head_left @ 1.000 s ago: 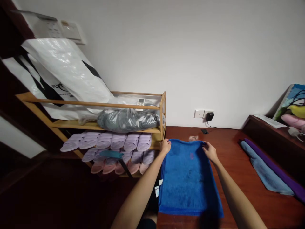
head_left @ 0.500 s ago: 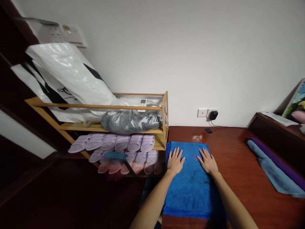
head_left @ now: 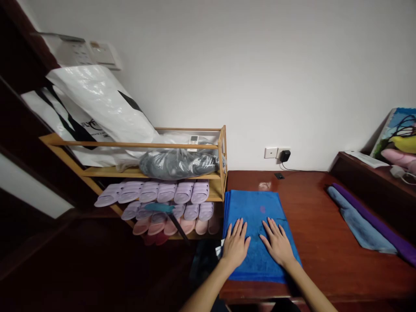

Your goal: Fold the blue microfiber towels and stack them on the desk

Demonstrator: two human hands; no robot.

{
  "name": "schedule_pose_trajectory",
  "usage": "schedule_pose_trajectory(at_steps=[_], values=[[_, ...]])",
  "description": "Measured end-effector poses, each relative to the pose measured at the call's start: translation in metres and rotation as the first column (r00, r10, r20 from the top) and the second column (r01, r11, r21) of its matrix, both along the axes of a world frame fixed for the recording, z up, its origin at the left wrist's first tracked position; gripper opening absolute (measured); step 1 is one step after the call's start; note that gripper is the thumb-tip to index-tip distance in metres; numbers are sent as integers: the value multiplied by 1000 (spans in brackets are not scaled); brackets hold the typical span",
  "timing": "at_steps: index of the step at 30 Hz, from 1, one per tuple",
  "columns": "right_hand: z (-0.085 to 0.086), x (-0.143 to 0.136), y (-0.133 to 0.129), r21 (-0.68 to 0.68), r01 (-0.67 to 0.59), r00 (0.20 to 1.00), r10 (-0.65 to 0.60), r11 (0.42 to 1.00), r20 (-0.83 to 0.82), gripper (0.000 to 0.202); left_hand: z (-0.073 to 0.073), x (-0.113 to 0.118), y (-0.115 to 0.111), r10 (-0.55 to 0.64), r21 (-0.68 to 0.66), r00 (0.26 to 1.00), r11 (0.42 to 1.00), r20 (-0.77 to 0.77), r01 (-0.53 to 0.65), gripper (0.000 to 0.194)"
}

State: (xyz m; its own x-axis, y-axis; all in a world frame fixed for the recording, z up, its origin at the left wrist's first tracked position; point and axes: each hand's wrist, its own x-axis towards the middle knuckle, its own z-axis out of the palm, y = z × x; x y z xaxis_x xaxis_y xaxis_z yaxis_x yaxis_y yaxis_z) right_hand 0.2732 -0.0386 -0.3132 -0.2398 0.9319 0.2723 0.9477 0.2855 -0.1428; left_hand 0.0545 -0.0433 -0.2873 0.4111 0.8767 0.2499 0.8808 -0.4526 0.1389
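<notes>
A stack of blue towels [head_left: 256, 260] lies flat on the reddish-brown wooden table [head_left: 315, 242], its layered edges showing on the left side. My left hand [head_left: 236, 245] rests palm down on the left part of the top towel, fingers stretched out. Flat on the right part lies my right hand [head_left: 277, 242], its fingers slightly spread. Neither hand grips anything. A small purple mark [head_left: 263, 209] shows on the cloth beyond my hands. White tags [head_left: 219, 249] stick out at the stack's left edge.
Left of the table stands a wooden shoe rack [head_left: 222, 173] with lilac slippers [head_left: 166, 190], pink ones and white bags [head_left: 107, 104]. On the right lie a light blue towel [head_left: 360, 229] and a purple cloth [head_left: 373, 221]. A black plug [head_left: 285, 155] sits in the wall socket.
Both hands have slid across the towel toward me, from near its far end to around its middle. The purple mark is now uncovered. The view has shifted slightly to the right.
</notes>
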Motion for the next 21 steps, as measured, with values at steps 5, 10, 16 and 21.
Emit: schedule_pose_trajectory(at_steps=[5,10,16,21], values=[[2,11,-21,-19,55,998,-54,998,26,64,4,-4,-20,-41,-5,999,999,-16,41,58],[1,20,-43,-97,183,983,-179,978,46,65,6,-7,-29,-19,-92,1000,996,2,20,59],[3,32,-60,-96,326,945,-323,940,47,64,2,-8,-29,-6,-126,999,992,35,10,60],[9,49,-51,-353,471,838,-535,808,-107,57,-2,-7,-29,-4,-120,999,993,31,8,61]])
